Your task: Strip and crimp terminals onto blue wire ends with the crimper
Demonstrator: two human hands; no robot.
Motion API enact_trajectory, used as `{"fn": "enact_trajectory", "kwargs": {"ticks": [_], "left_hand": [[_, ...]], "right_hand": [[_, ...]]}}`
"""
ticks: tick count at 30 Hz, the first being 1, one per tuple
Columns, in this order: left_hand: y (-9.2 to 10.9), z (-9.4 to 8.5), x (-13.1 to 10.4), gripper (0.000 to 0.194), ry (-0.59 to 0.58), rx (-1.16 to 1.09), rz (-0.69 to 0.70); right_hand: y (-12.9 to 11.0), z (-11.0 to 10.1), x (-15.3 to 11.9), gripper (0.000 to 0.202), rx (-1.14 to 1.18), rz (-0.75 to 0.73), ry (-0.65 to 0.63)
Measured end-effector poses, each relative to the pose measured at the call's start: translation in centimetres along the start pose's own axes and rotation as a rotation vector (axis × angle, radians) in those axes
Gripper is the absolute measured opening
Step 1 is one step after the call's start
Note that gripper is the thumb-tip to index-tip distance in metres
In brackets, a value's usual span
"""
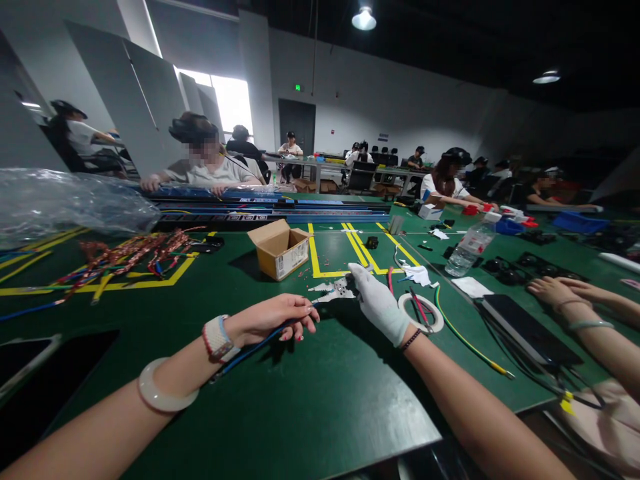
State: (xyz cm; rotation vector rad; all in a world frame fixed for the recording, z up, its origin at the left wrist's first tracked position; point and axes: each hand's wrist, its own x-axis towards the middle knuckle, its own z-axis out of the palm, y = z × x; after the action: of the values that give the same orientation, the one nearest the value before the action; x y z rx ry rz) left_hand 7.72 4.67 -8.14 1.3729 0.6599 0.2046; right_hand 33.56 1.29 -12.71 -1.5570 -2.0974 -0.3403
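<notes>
L hand (273, 319) pinches blue wire (250, 348); gloved R hand (379, 303) grips half-hidden stripper (334, 291) (blurry).

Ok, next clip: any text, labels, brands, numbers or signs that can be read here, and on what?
Nothing can be read.
Box: white label on its side, print too small.
Green sign above the far door: lit, no legible letters.
Wall notice: blurred.
Bottle: label not legible.
The left hand holds a blue wire, and the gloved right hand holds a tool; neither shows print.
</notes>
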Motion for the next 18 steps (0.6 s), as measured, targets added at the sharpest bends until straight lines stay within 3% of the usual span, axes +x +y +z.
{"fn": "enact_trajectory", "kwargs": {"ticks": [4, 13, 18], "left_hand": [[0.1, 0.5, -0.1, 0.03, 0.026, -0.018, 0.023], [-0.3, 1.5, -0.1, 0.034, 0.043, -0.058, 0.066], [-0.6, 1.9, 0.1, 0.043, 0.011, -0.077, 0.076]], "right_hand": [[-1.0, -0.2, 0.0, 0.08, 0.038, -0.007, 0.049], [-2.7, -0.8, -0.4, 0.091, 0.012, -0.02, -0.003], [-3.1, -0.5, -0.5, 0.081, -0.052, 0.026, 0.001]]}}
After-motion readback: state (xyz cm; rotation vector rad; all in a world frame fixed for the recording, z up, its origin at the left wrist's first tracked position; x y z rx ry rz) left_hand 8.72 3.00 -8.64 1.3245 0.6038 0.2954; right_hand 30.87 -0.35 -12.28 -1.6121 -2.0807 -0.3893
